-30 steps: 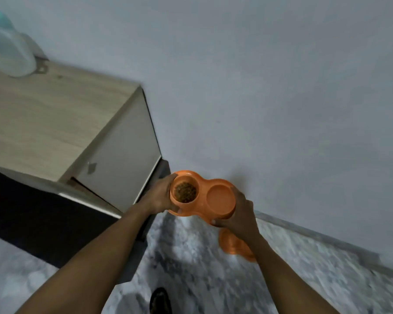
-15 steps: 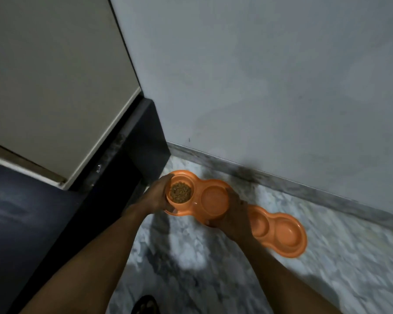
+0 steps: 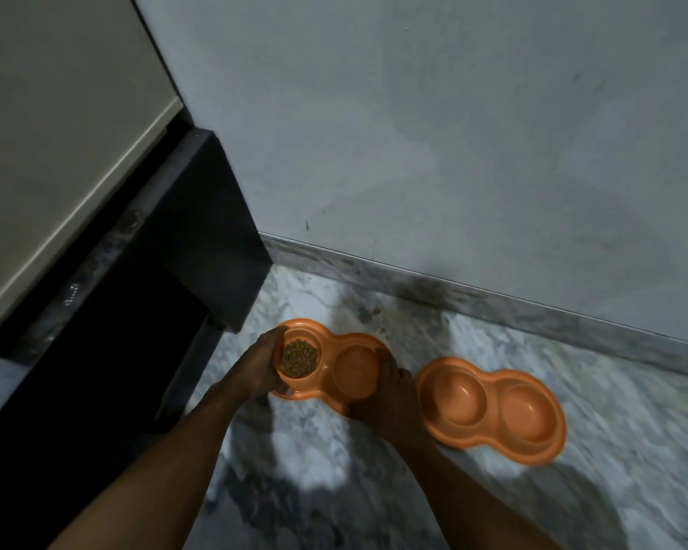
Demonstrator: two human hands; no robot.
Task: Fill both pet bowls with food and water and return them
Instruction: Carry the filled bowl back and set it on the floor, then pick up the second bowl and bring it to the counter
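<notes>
I hold an orange double pet bowl (image 3: 336, 339) low over the marble floor, near the wall corner. Its left well holds brown kibble (image 3: 298, 358); whether its right well holds anything I cannot tell. My left hand (image 3: 257, 369) grips the bowl's left end, and my right hand (image 3: 390, 402) grips its right end from the near side. A second orange double bowl (image 3: 493, 406) lies on the floor just to the right, with nothing visible in either well.
A dark cabinet base (image 3: 199, 240) with a pale cabinet side (image 3: 56, 133) above it stands at the left. A grey wall (image 3: 453, 133) with a marble skirting (image 3: 493, 311) runs behind. Marble floor (image 3: 572, 490) extends to the right and near side.
I have lowered the filled bowl from waist height toward the floor beside the cabinet. My view has tilted down, so the second bowl on the floor now shows fully.
</notes>
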